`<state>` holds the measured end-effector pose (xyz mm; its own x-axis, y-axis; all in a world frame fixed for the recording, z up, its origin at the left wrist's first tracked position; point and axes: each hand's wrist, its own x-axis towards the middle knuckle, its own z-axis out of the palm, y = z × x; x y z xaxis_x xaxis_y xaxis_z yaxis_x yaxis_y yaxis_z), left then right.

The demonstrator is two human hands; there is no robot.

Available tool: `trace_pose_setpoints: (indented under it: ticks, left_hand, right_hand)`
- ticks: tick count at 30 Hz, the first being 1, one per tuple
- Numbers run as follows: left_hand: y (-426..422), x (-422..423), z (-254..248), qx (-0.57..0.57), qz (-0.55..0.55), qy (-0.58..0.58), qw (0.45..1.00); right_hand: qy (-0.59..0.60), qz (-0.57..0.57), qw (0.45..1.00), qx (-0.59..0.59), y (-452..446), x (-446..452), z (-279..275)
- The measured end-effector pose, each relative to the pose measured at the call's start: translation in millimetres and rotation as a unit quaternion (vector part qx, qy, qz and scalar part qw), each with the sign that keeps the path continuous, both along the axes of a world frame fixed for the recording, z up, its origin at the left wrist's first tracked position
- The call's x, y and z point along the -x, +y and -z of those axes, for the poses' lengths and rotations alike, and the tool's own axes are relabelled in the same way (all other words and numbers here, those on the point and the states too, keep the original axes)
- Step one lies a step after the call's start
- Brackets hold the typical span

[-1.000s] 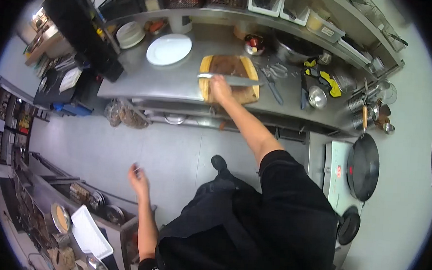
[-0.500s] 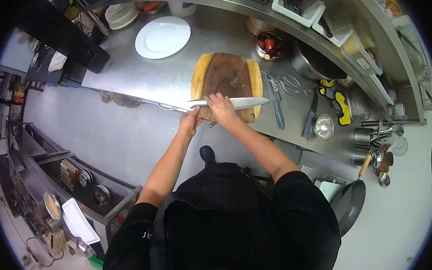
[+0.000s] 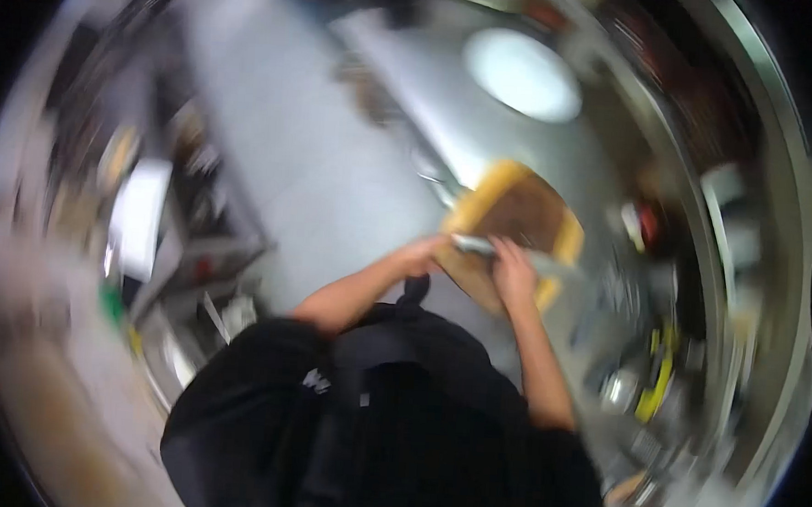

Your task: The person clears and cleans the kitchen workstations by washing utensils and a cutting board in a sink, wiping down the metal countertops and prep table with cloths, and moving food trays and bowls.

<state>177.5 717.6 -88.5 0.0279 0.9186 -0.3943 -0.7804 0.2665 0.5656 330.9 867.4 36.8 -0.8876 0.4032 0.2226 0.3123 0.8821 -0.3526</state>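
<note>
The wooden cutting board [image 3: 525, 212], brown with yellow edges, is near the counter's front edge, blurred by motion. A kitchen knife [image 3: 473, 245] lies across its near part, its pale handle pointing left and its blade smeared. My left hand [image 3: 422, 255] is closed at the board's near left corner, beside the handle end; its fingertips are partly hidden. My right hand [image 3: 513, 270] reaches over the near edge of the board, with its fingers closed over the knife around where handle meets blade.
A white plate [image 3: 523, 74] rests on the steel counter [image 3: 604, 158] beyond the board. To the right are a pot with red contents [image 3: 644, 226], a metal bowl [image 3: 619, 389] and a yellow-black item [image 3: 658, 377]. Grey floor [image 3: 310, 147] lies to the left.
The whole view has swung round and blurred, so the counter now runs diagonally and the board appears further right. Both hands remain at the board and knife.
</note>
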Motion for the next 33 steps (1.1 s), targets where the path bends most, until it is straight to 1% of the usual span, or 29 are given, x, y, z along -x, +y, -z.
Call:
trace_pose_setpoints:
  ticks: [1, 2, 3, 4, 6, 7, 8, 9, 10, 11, 13, 14, 16, 18, 20, 22, 24, 25, 27, 28, 30, 31, 32, 33]
  left_hand:
    - [-1.8, -2.2, -22.0, -0.028, -0.006, -0.022, 0.999]
    - [-1.1, -4.9, -46.1, -0.056, -0.011, -0.044, 0.997]
    - [-22.0, -1.8, -86.4, 0.08, -0.007, 0.055, 0.995]
    - [-25.9, -4.1, -74.2, -0.012, -0.009, 0.028, 0.999]
    - [-27.2, -17.8, -51.2, 0.054, -0.113, 0.002, 0.992]
    - [-40.7, -18.3, -63.3, -0.029, -0.125, -0.061, 0.99]
    - [-49.4, -19.8, -59.5, 0.021, -0.14, -0.035, 0.989]
    - [-65.7, -19.5, -70.6, 0.021, -0.163, -0.045, 0.985]
    - [-87.6, -14.1, -93.1, 0.019, -0.181, -0.047, 0.982]
    - [-107.0, -9.0, -102.3, 0.017, -0.196, -0.045, 0.979]
    - [-159.4, -4.6, -112.5, 0.003, -0.28, -0.031, 0.959]
    - [-182.6, -3.7, -108.2, 0.004, -0.287, -0.024, 0.958]
    - [-234.9, -5.4, -86.7, -0.043, -0.37, -0.02, 0.928]
    - [-290.8, -7.4, -66.9, -0.023, -0.466, -0.017, 0.884]
    - [-362.4, -17.4, -106.9, -0.046, -0.524, -0.019, 0.85]
    - [-420.6, -31.1, -97.8, -0.028, -0.58, -0.039, 0.813]
    - [-475.9, -49.5, -74.5, -0.035, -0.629, -0.024, 0.776]
    - [-504.6, -62.5, -84.0, -0.034, -0.643, -0.03, 0.765]
    - [-554.4, -84.6, -104.5, -0.075, -0.682, -0.044, 0.726]
    - [-573.6, -95.1, -106.9, -0.076, -0.687, -0.044, 0.722]
    - [-605.8, -112.3, -109.9, -0.108, -0.737, -0.03, 0.666]
    - [-619.2, -118.7, -102.7, -0.121, -0.749, -0.026, 0.651]
    - [-630.9, -125.1, -95.8, -0.123, -0.751, -0.022, 0.648]
    - [-639.6, -130.9, -95.8, -0.114, -0.774, -0.015, 0.622]
  right_hand:
    - [0.006, -0.003, 1.0, 0.028, -0.8, 8.1, -10.6]
    - [-0.012, -0.009, 1.0, -0.026, -5.2, 11.9, -13.9]
    - [0.003, 0.009, 1.0, 0.014, -26.3, 18.2, -6.2]
    - [-0.012, 0.003, 1.0, -0.002, -36.1, 26.3, -14.5]
    - [-0.105, 0.03, 0.994, -0.018, -63.6, 38.0, -22.0]
    - [-0.104, 0.002, 0.994, -0.024, -73.3, 40.5, -23.2]
    - [-0.124, -0.007, 0.992, -0.016, -82.9, 41.8, -26.1]
    - [-0.145, -0.014, 0.989, -0.007, -92.7, 44.5, -30.1]
    - [-0.137, -0.027, 0.99, -0.013, -107.0, 53.8, -41.7]
    - [-0.127, -0.066, 0.989, -0.028, -120.5, 62.0, -46.4]
    - [-0.095, -0.126, 0.986, -0.051, -163.6, 77.6, -52.5]
    - [-0.088, -0.133, 0.986, -0.049, -184.9, 88.2, -53.3]
    - [-0.056, -0.206, 0.976, -0.033, -234.4, 104.6, -58.2]
    - [-0.064, -0.267, 0.961, -0.038, -291.4, 122.3, -69.0]
    - [-0.062, -0.332, 0.94, -0.037, -350.6, 133.5, -74.4]
    - [-0.031, -0.405, 0.914, -0.025, -407.1, 140.9, -77.1]
    - [-0.052, -0.455, 0.889, -0.001, -466.7, 141.4, -85.2]
    - [-0.032, -0.493, 0.87, 0.005, -495.0, 139.6, -82.1]
    - [0.003, -0.562, 0.827, 0.023, -545.8, 137.9, -77.6]
    - [0.014, -0.595, 0.803, 0.036, -569.2, 136.5, -76.4]
    - [0.023, -0.64, 0.766, 0.058, -610.2, 133.9, -68.4]
    - [0.006, -0.649, 0.758, 0.066, -625.8, 132.9, -63.8]
    - [-0.012, -0.658, 0.75, 0.073, -640.0, 133.6, -58.9]
    - [-0.01, -0.662, 0.746, 0.072, -652.1, 137.3, -52.9]
